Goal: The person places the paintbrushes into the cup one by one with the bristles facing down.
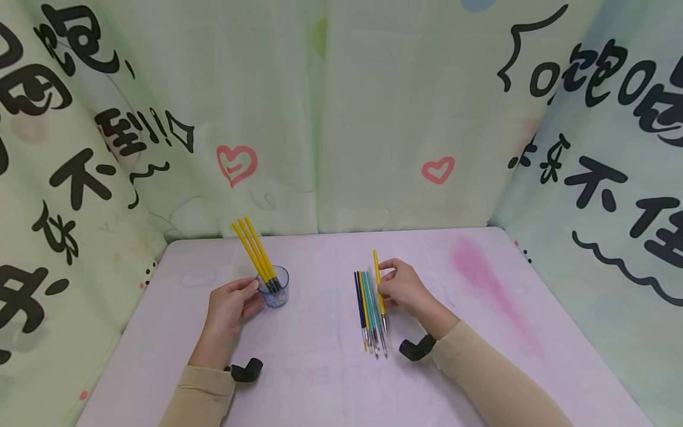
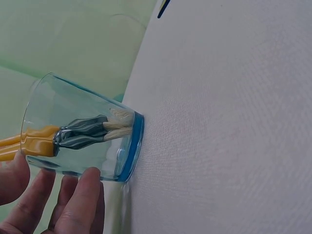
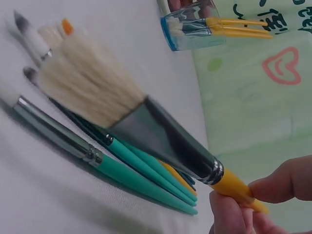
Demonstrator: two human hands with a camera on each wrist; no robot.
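At the left of the table, my left hand (image 1: 229, 305) holds the side of a clear blue-tinted glass cup (image 1: 283, 290). Three yellow-handled paintbrushes (image 1: 251, 246) lean in it, bristles down, as the left wrist view shows with pale bristles (image 2: 118, 131) near the base. My right hand (image 1: 402, 287) pinches the yellow handle of another flat paintbrush (image 1: 376, 261) between thumb and fingers. Its wide cream bristles (image 3: 90, 78) and dark ferrule point toward the camera in the right wrist view. Just left of that brush lies a row of dark blue, yellow and teal paintbrushes (image 1: 368, 302), handles away from me.
Both hands work over a pale pink table (image 1: 309, 367), with a darker pink streak at its right. A light green curtain (image 1: 363, 118) with black lettering and red hearts encloses the back and sides. A black wrist mount (image 1: 418, 348) sticks out from each sleeve.
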